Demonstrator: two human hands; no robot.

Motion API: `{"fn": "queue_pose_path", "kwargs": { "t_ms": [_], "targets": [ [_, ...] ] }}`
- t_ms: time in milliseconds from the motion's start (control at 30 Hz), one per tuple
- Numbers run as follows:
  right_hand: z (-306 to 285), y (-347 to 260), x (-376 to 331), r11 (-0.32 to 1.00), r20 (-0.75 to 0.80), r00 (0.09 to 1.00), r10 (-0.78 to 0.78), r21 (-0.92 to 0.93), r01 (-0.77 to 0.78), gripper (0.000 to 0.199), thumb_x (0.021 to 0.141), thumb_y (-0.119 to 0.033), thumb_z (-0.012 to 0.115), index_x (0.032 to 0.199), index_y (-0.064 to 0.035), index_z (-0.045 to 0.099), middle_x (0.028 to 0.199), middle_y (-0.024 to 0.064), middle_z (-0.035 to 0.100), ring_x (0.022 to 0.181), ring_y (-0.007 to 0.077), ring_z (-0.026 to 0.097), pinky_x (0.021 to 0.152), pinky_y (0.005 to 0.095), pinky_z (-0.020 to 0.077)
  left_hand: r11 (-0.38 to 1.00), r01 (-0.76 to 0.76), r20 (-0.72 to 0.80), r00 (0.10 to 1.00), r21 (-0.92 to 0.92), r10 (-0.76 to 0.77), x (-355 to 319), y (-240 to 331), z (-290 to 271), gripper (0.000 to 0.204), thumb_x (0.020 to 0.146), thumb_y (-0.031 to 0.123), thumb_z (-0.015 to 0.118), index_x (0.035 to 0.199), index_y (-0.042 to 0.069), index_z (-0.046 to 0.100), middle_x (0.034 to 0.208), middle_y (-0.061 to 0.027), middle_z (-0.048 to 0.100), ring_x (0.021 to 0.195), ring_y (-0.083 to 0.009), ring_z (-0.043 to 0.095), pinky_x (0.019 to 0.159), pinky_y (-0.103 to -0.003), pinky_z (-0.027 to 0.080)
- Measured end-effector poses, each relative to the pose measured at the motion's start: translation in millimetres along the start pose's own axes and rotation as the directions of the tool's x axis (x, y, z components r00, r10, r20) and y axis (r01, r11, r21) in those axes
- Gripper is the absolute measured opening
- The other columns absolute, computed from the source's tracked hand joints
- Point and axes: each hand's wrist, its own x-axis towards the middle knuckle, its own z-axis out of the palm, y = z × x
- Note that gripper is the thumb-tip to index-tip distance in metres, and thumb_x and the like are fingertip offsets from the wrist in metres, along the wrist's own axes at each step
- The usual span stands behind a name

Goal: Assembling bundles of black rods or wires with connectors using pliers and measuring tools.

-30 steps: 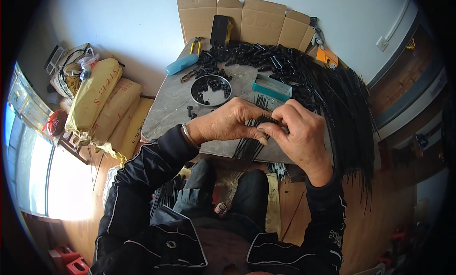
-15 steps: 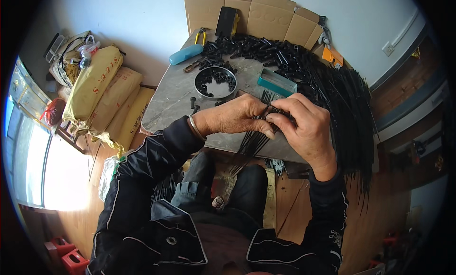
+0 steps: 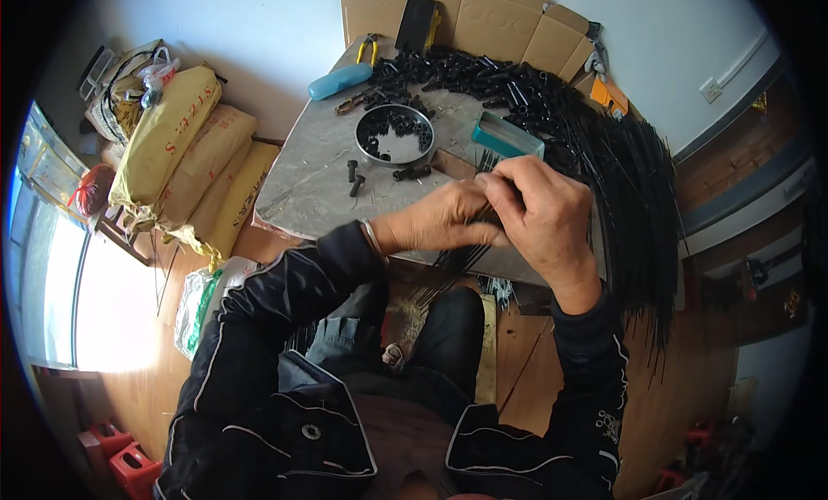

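Observation:
My left hand (image 3: pixel 447 215) and my right hand (image 3: pixel 547 215) meet above the front part of the table, fingers curled in and fingertips touching. A small dark piece seems to be pinched between them, but the fingers hide most of it. Below the hands lies a bundle of thin black rods (image 3: pixel 461 260), reaching past the table's front edge. To the left of the bundle, a short black tubular part (image 3: pixel 411 173) lies beside two black bolt-like pieces, one of them at the left (image 3: pixel 352 169). Behind them stands a round metal bowl (image 3: pixel 398 151) with small black rings in it.
A heap of black tubular parts (image 3: pixel 492 84) covers the table's far side. Long black rods (image 3: pixel 634 215) hang over its right edge. A teal open box (image 3: pixel 509 139), a light-blue case (image 3: pixel 340 81) and yellow-handled pliers (image 3: pixel 368 47) lie there too. Stuffed sacks (image 3: pixel 172 138) stand left.
Both hands have drawn closer together, with the fingers now covering the dark piece between them. My whole view has shifted slightly, and more of the black part near the bowl shows.

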Motion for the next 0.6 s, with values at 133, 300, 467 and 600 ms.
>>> {"fn": "queue_pose_path", "kwargs": {
  "t_ms": [133, 300, 467, 600],
  "targets": [
    [2, -4, 2, 0.988, -0.033, 0.992, 0.125, -0.092, -0.128, 0.01, 0.082, -0.006, 0.071, 0.08, -0.0022, 0.062, 0.067, 0.0089, 0.061, 0.053, 0.0198, 0.06, 0.049, 0.0299, 0.0459, 0.686, -0.171, 0.077, 0.983, 0.708, 0.166, -27, -47, 23, 0.066, 0.075, 0.059, 0.066, 0.11, 0.002, 0.067, 0.147, -0.0192, 0.034, 0.144, -0.0344, 0.016, 0.115, -0.055, 0.016],
    [-6, -10, 4, 0.933, 0.044, 0.943, 0.329, 0.139, -0.332, 0.012, 0.08, -0.003, 0.072, 0.079, -0.0007, 0.061, 0.067, 0.0058, 0.062, 0.055, 0.0128, 0.056, 0.051, 0.0252, 0.0425, 0.577, -0.166, 0.153, 0.986, 0.8, 0.072, -35, -75, 31, 0.083, 0.078, 0.064, 0.06, 0.124, -0.005, 0.056, 0.152, -0.0215, 0.024, 0.145, -0.0354, 0.011, 0.116, -0.052, 0.013],
    [-30, 6, 12, 0.533, 0.329, 0.829, 0.452, 0.646, -0.547, 0.035, 0.099, -0.029, 0.051, 0.102, 0.004, 0.061, 0.085, 0.0061, 0.066, 0.071, 0.0084, 0.059, 0.066, 0.0225, 0.0454, 0.504, -0.176, 0.15, 0.984, 0.845, 0.092, -38, -71, 30, 0.085, 0.083, 0.065, 0.052, 0.136, -0.001, 0.046, 0.154, -0.0163, 0.024, 0.146, -0.0335, 0.009, 0.117, -0.052, 0.01],
    [2, 119, -31, 0.551, 0.179, 0.633, 0.753, 0.354, -0.756, 0.032, 0.099, -0.029, 0.047, 0.101, -0.0011, 0.062, 0.072, 0.0049, 0.062, 0.056, 0.0092, 0.056, 0.048, 0.0234, 0.0432, 0.506, -0.177, 0.187, 0.982, 0.844, 0.031, -35, -68, 33, 0.086, 0.086, 0.068, 0.045, 0.137, -0.002, 0.044, 0.155, -0.0153, 0.019, 0.146, -0.0322, 0.008, 0.117, -0.053, 0.01]
  ]
}}
